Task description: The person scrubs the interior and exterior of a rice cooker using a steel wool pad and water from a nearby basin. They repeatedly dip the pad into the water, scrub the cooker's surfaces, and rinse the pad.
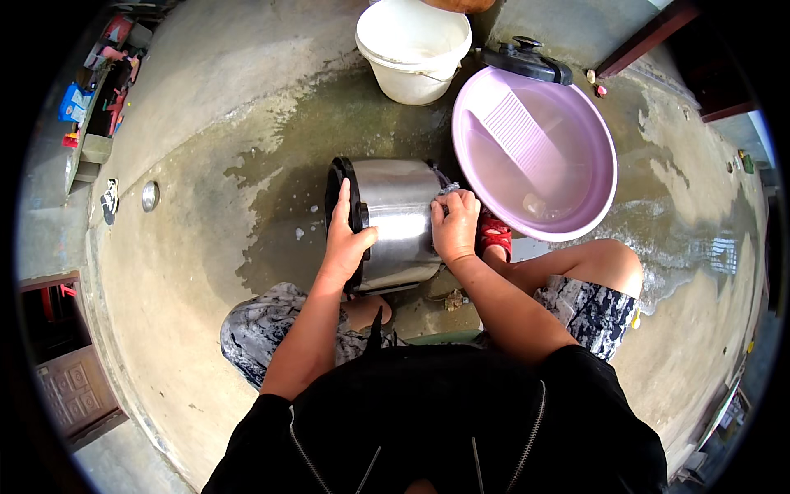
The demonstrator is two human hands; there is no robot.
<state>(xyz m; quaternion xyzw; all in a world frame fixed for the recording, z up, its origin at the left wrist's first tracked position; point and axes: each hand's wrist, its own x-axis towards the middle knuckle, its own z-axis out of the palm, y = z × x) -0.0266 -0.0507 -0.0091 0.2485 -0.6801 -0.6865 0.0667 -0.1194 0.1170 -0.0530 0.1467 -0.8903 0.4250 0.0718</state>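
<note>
A metal cooker body (398,216) with black rims lies on its side on the wet floor between my legs. My left hand (350,238) rests against its black rim at the left end, thumb and fingers spread apart. At the right end, my right hand (455,223) is closed on a grey scouring pad (449,189), pressed to the cooker's edge; the pad is mostly hidden by my fingers. Just beyond my right hand stands a pink plastic basin (608,185) with a ribbed washboard part (509,126) and cloudy water in it.
A black cooker lid (524,62) leans over the basin's far rim. Beside it stands a white bucket (410,80) with a wire handle. A small metal bowl (150,196) and shoes (110,200) lie at the left. My foot in a red sandal (495,234) is close to the basin.
</note>
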